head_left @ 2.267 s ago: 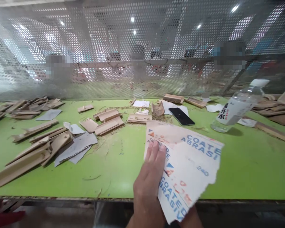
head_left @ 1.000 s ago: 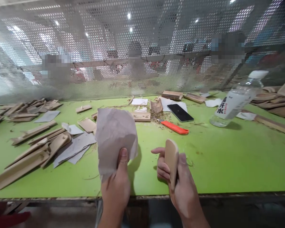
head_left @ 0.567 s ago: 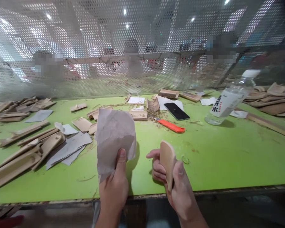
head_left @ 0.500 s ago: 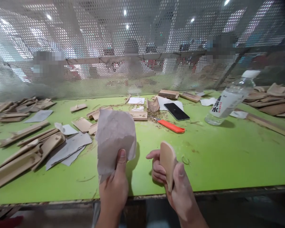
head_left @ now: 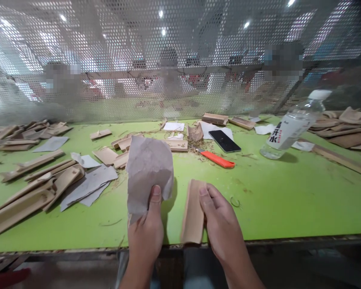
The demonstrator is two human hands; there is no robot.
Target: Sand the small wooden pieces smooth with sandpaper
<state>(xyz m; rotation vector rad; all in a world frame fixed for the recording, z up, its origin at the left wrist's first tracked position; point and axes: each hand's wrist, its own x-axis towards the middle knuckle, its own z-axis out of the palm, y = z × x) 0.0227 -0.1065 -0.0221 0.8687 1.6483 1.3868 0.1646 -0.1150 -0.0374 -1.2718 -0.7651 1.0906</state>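
My left hand [head_left: 150,224] is closed on a creased grey paper sheet [head_left: 150,172] with torn edges, the thumb pressed on its near face. The sheet stands upright over the front of the table and looks like the back of sandpaper. My right hand [head_left: 222,218] grips a short, trough-shaped bamboo piece [head_left: 192,216] by its right edge, thumb on top. The piece's hollow face is turned toward me, and its lower end is near the table's front edge. Paper and bamboo are apart from each other. The fingers behind the paper are hidden.
On the green table [head_left: 289,200] lie an orange-handled cutter [head_left: 218,159], a phone [head_left: 224,141] and a tilted-looking water bottle [head_left: 295,124]. Bamboo pieces [head_left: 21,206] and grey sheets [head_left: 88,185] lie left; another bamboo pile [head_left: 349,126] is right. A perforated screen [head_left: 180,96] stands behind.
My right hand has turned the bamboo piece from edge-on to hollow face toward me and shifted its grip to the right edge. The left hand still holds the paper, nearly unmoved.
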